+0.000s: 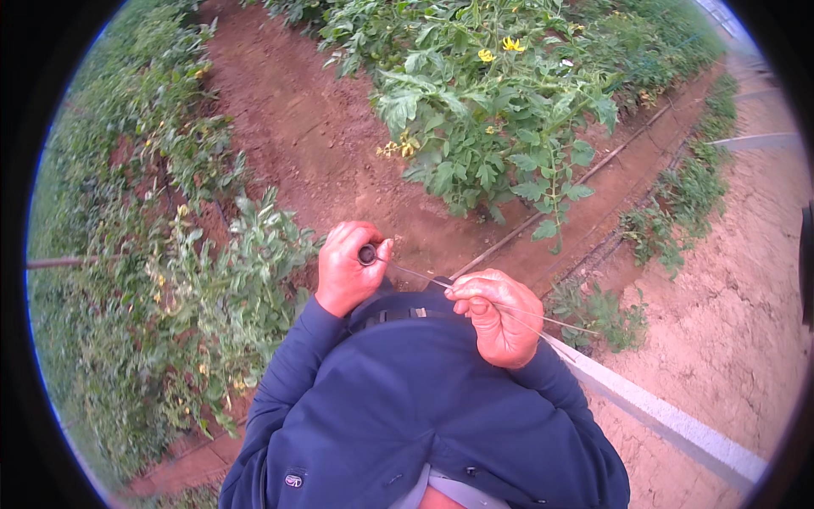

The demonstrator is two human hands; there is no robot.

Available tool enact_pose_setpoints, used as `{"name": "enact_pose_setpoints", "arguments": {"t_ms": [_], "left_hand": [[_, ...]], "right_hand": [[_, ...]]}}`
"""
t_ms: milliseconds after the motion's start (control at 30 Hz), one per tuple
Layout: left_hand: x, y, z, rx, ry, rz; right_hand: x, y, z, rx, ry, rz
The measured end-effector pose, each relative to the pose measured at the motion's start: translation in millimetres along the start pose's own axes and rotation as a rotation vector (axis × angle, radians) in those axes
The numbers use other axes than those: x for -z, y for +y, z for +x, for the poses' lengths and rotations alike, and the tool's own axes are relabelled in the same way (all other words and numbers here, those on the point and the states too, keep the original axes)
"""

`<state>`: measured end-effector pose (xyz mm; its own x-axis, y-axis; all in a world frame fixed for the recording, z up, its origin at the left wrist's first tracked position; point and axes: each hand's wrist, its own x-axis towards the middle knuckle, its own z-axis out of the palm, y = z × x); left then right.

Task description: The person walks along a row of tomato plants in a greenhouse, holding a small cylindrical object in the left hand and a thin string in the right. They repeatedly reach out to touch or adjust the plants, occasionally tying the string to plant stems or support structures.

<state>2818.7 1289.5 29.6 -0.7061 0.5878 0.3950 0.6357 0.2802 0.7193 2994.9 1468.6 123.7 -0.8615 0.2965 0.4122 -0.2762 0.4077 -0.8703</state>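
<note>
My left hand point(351, 267) is closed around a small dark, round-ended cylindrical object point(367, 254), whose open-looking end faces up between thumb and forefinger. A thin strand of wire or string point(412, 272) stretches from beside it to my right hand point(497, 313). Thumb and fingers of the right hand pinch the strand, and its two loose ends stick out past the wrist to the right. Both hands are in front of my waist, apart from each other. The material of the strand cannot be told for sure.
Leafy tomato plants point(470, 121) with yellow flowers stand ahead, and more dense plants point(210, 280) line the left side. Reddish soil point(299, 121) runs between them. A pipe or thin rail point(509, 237) lies along the ground. A pale concrete curb point(668, 397) borders cracked earth at right.
</note>
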Motion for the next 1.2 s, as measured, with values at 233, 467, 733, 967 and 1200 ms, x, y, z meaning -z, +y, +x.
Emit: {"name": "enact_pose_setpoints", "arguments": {"t_ms": [233,467,733,967,1200], "left_hand": [[11,-43,53,-0.092,-0.081,-0.06],[4,-63,70,0.01,-0.149,-0.119],[10,-56,88,0.092,-0.049,-0.169],[4,-42,108,0.074,-0.128,-0.235],[-2,-40,123,0.05,-0.143,-0.288]], "right_hand": [[-37,-6,24,-0.174,0.176,0.013],[-18,10,33,-0.173,0.492,0.123],[57,114,65,-0.257,0.7,-0.332],[75,201,99,-0.311,0.609,-0.453],[63,161,97,-0.363,0.629,-0.381]]}}
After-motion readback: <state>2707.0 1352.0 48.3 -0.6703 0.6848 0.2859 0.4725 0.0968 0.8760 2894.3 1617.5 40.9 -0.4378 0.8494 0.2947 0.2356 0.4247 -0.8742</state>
